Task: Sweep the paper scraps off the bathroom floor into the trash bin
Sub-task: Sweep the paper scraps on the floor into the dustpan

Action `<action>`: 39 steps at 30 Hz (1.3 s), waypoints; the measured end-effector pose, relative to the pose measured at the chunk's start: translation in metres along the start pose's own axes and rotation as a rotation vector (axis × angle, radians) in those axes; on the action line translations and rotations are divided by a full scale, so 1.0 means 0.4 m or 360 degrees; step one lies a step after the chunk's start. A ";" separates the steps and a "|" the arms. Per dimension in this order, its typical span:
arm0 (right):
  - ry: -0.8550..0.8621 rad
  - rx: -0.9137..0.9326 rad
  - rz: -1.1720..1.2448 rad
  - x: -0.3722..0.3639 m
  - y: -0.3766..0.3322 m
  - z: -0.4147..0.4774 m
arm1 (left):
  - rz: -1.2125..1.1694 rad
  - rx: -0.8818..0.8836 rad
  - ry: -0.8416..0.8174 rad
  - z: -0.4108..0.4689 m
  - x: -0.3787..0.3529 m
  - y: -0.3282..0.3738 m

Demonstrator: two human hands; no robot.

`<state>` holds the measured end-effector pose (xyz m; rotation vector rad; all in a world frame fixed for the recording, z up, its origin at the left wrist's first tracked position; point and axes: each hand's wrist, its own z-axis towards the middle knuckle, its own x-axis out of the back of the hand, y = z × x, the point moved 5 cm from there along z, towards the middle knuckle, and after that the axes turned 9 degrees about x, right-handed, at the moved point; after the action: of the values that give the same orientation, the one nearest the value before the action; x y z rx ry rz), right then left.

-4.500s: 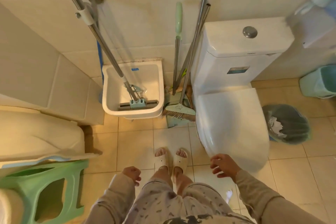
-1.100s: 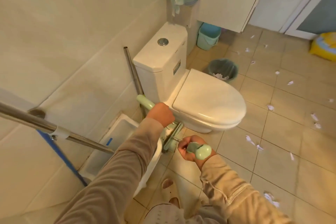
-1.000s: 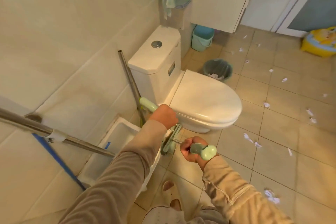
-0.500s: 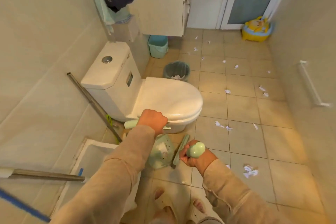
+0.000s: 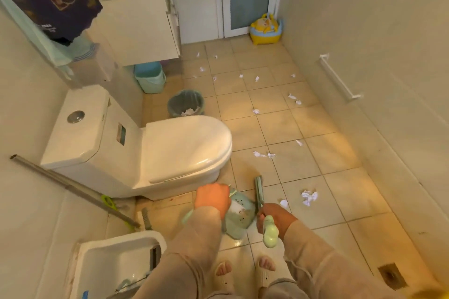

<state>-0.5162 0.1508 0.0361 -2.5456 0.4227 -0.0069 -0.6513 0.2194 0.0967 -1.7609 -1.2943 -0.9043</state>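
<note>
Now you have turned from the wall with your left hand (image 5: 211, 198) closed on the dustpan (image 5: 239, 218) and your right hand (image 5: 275, 217) closed on the broom (image 5: 259, 193), so sweeping can begin: scraps (image 5: 308, 197) still dot the floor (image 5: 315, 124) near the bin (image 5: 185, 105).

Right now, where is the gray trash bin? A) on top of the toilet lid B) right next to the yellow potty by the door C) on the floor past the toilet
C: the trash bin stands on the floor tiles just beyond the toilet.
</note>
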 end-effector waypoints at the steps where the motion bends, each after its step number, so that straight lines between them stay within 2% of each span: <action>1: 0.0039 -0.0002 0.0045 0.007 0.002 0.006 | 0.0025 -0.0037 0.0004 0.006 0.004 0.001; 5: 0.0195 0.0084 -0.0001 0.056 -0.004 -0.016 | 0.0115 -0.0185 0.0022 0.040 0.025 -0.002; 10: 0.0377 0.0034 0.0460 0.135 0.052 -0.044 | 0.0260 -0.0336 0.0065 0.088 0.079 0.026; 14: 0.0569 0.0008 0.0269 0.176 0.050 -0.046 | 0.0377 -0.0520 0.0081 0.099 0.105 0.080; 19: 0.0635 0.0045 -0.0062 0.224 0.032 -0.024 | 0.0428 -0.0695 0.0050 0.086 0.093 0.139; 26: 0.0558 0.0082 -0.0429 0.254 0.021 -0.019 | 0.0448 -0.0750 0.0034 0.059 0.073 0.199; 32: 0.0318 -0.0094 -0.0727 0.245 0.090 -0.057 | 0.0481 -0.0730 0.0098 0.067 0.072 0.228; 35: 0.0188 -0.0113 -0.0800 0.255 0.085 -0.071 | 0.0488 -0.0722 0.0128 0.080 0.078 0.237; 39: 0.0202 -0.0156 -0.0794 0.288 0.057 -0.080 | 0.0495 -0.0714 0.0177 0.091 0.088 0.253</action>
<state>-0.4163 0.0812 0.0418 -2.6887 -0.1786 -0.3407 -0.5413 0.2463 0.0939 -2.1428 -0.7510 -1.1506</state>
